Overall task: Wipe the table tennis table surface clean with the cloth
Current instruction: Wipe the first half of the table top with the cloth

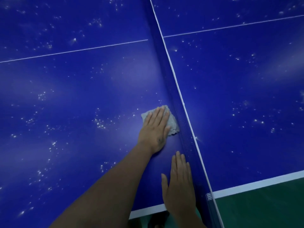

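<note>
Beside the net (pixel 179 111), the left hand (pixel 154 129) presses flat on the cloth (pixel 171 123) while the right hand (pixel 179 183) rests open on the table (pixel 82 96).

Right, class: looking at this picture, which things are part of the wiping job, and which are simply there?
Part of the job:
- grey cloth, flat on the surface beside the net
- left hand, pressing on the cloth
- blue table, speckled with white spots

Simply there:
- net with its white top band
- right hand, flat on the table
- green floor
</note>
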A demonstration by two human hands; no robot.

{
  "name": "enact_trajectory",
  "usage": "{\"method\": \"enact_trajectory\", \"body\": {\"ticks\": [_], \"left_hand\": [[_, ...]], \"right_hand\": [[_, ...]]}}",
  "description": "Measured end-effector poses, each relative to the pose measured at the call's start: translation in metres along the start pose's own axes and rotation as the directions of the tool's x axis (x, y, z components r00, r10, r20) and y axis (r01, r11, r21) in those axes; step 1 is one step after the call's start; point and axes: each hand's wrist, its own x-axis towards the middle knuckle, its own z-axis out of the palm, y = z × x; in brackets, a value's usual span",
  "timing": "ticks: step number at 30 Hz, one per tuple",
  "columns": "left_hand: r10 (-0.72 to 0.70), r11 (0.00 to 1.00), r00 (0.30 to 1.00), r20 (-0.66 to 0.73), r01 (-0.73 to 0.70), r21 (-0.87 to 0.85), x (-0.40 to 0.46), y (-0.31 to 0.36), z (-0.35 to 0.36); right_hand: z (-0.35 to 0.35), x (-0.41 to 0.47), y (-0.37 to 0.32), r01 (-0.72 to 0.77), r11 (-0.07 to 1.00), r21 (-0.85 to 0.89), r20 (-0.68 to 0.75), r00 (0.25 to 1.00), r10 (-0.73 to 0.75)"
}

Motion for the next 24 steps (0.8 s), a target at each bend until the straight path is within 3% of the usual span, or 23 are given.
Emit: {"method": "enact_trajectory", "body": {"ticks": [7,13,18,24], "left_hand": [[0.115,0.993,0.991,0.063,-0.116,0.004,-0.043,0.020,0.001],[-0.015,0.995,1.000,0.007,0.016,-0.100,0.046,-0.016,-0.029],[0.016,1.000,0.998,-0.060,-0.017,-0.007,0.048,-0.022,-0.024],[0.030,0.998,0.999,-0.038,-0.028,0.050,0.065,-0.039,-0.028]], "right_hand": [[-0.005,-0.003,-0.003,-0.011,0.998,0.064,-0.008,1.000,0.012],[-0.017,0.046,-0.024,0.053,0.986,0.155,-0.129,0.991,-0.033],[-0.006,0.111,-0.025,-0.020,0.989,0.150,-0.132,0.990,0.040],[-0.002,0.114,-0.023,0.043,0.995,0.091,-0.129,0.991,-0.031]]}}
